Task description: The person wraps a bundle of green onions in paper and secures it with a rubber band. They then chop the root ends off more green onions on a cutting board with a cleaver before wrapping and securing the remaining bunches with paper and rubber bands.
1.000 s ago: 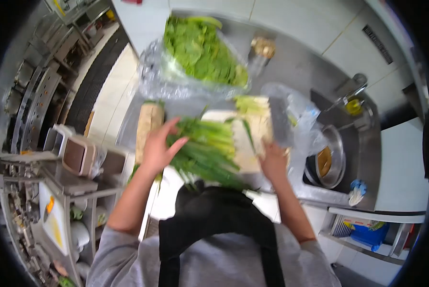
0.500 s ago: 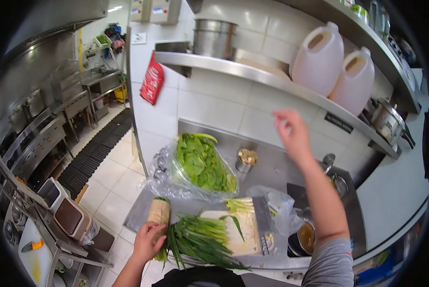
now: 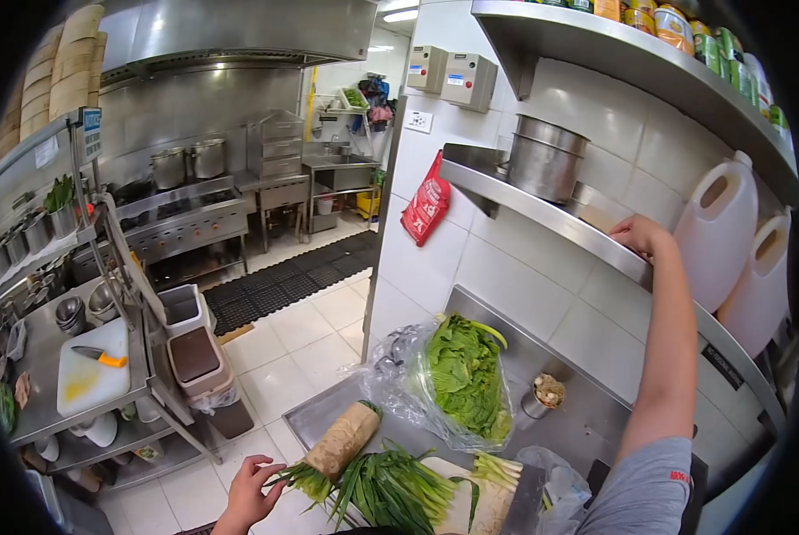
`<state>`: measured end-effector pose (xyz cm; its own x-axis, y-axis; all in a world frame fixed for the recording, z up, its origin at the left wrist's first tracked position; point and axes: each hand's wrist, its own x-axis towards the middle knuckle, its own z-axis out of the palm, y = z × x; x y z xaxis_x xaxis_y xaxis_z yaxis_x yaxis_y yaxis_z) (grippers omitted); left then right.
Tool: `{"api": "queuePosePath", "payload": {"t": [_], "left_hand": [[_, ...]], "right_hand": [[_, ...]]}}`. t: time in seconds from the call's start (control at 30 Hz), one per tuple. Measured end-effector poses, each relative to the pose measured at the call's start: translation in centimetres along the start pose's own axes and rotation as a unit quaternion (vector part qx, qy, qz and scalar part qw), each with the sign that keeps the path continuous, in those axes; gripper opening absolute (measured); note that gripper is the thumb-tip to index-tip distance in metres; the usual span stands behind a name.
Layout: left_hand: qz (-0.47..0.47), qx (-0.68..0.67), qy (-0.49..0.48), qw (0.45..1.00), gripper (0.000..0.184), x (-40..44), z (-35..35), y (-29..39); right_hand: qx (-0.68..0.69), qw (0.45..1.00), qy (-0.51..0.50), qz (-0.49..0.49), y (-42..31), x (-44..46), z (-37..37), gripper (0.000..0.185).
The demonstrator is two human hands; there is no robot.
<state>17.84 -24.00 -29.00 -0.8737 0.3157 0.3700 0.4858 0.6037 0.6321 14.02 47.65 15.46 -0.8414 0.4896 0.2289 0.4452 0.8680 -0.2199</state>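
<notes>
My right hand reaches onto the steel wall shelf, its fingers curled at the front lip. The fingertips are partly hidden, and I cannot make out what they hold. Low on the left, my left hand has its fingers apart beside the green tips poking out of a paper-wrapped bundle of greens. Loose spring onions lie right of the bundle, partly over a white cutting board. Cut pale stalks rest on the board's far end. Behind them, leafy lettuce sits in a clear plastic bag.
A metal cup of pale scraps stands on the steel counter. The shelf holds stacked steel pots and large plastic jugs. Bins stand on the floor at left, beside a side table with an orange-handled knife.
My right hand has risen from above the counter to the shelf lip. My left hand has come off the wrapped bundle to its leafy end. The view has swung left and up.
</notes>
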Motion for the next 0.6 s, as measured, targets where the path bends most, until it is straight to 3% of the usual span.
{"api": "queuePosePath", "payload": {"t": [0.07, 0.13, 0.27, 0.33, 0.37, 0.43, 0.53, 0.6], "left_hand": [[-0.024, 0.014, -0.002, 1.0, 0.033, -0.8, 0.2, 0.3], [0.003, 0.075, 0.001, 0.997, 0.032, -1.2, 0.6, 0.5], [0.011, 0.082, -0.019, 0.996, 0.032, -1.1, 1.3, 1.8], [0.064, 0.131, -0.026, 0.989, 0.033, -0.9, 1.3, 2.0], [0.065, 0.131, -0.031, 0.989, 0.033, -0.8, 1.2, 2.0], [0.084, 0.164, -0.011, 0.983, 0.035, -0.8, 1.2, 1.9], [0.085, 0.164, 0.019, 0.983, 0.037, -0.3, 0.6, 1.8], [0.098, 0.148, 0.051, 0.983, 0.038, 0.7, 0.7, 1.8]], "right_hand": [[-0.045, 0.999, 0.004, -0.023, 0.3, 0.7, 0.3, 0.027], [-0.147, 0.986, 0.079, -0.029, 0.5, 1.3, 0.8, 0.019], [-0.191, 0.979, 0.07, -0.035, 1.6, 2.8, 0.6, 0.017], [-0.338, 0.933, 0.125, -0.003, 2.0, 3.5, 0.9, 0.017], [-0.338, 0.933, 0.122, 0.0, 2.1, 3.4, 0.5, 0.017], [-0.223, 0.886, 0.407, -0.003, 2.7, 2.4, -1.0, 0.019], [-0.141, 0.867, 0.478, 0.017, -3.2, -4.0, -4.7, 0.024], [-0.104, 0.77, 0.623, -0.09, -6.2, -7.6, -6.8, 0.023]]}}
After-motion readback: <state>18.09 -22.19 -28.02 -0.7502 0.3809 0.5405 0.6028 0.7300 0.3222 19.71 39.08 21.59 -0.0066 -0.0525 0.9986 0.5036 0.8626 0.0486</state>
